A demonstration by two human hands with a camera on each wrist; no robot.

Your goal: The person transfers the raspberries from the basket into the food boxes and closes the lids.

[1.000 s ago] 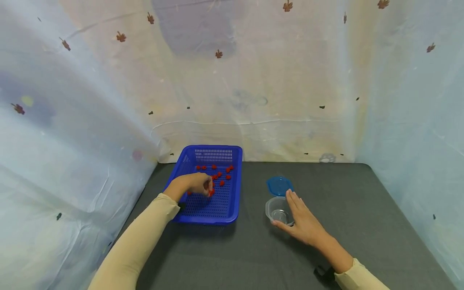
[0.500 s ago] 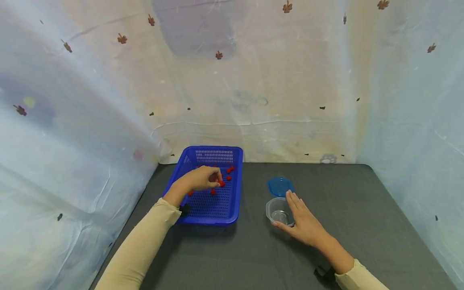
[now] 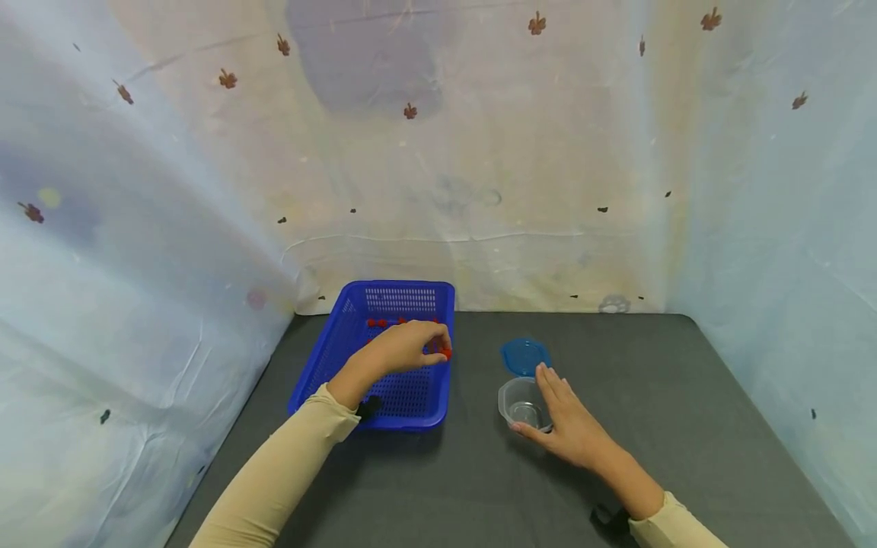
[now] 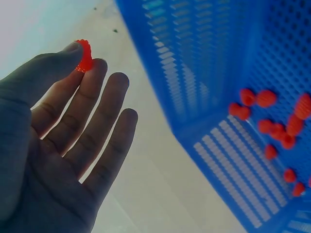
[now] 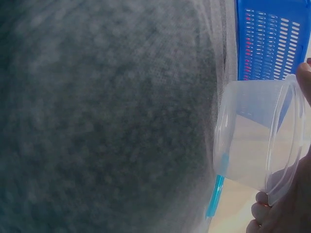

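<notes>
Between thumb and index finger, my left hand [image 3: 400,352] pinches a red raspberry [image 4: 85,57], held above the right side of the blue basket [image 3: 447,392]. The other fingers of that hand are fairly straight in the left wrist view. Several more raspberries [image 4: 266,98] lie on the basket floor, partly hidden by the hand in the head view. My right hand [image 3: 574,430] rests at a clear plastic container [image 5: 252,131], thumb at its near rim and straight fingers at the far right side. No raspberry shows inside the container.
Behind the container, its blue lid [image 3: 524,356] lies on the dark grey tabletop [image 3: 617,358]. A pale patterned sheet [image 3: 514,167] hangs at the back and along both sides. The basket's raised wall stands between the left hand and the container.
My left hand has lifted from the basket floor and moved right, with a raspberry now in its fingertips. The right hand and container have stayed in place.
</notes>
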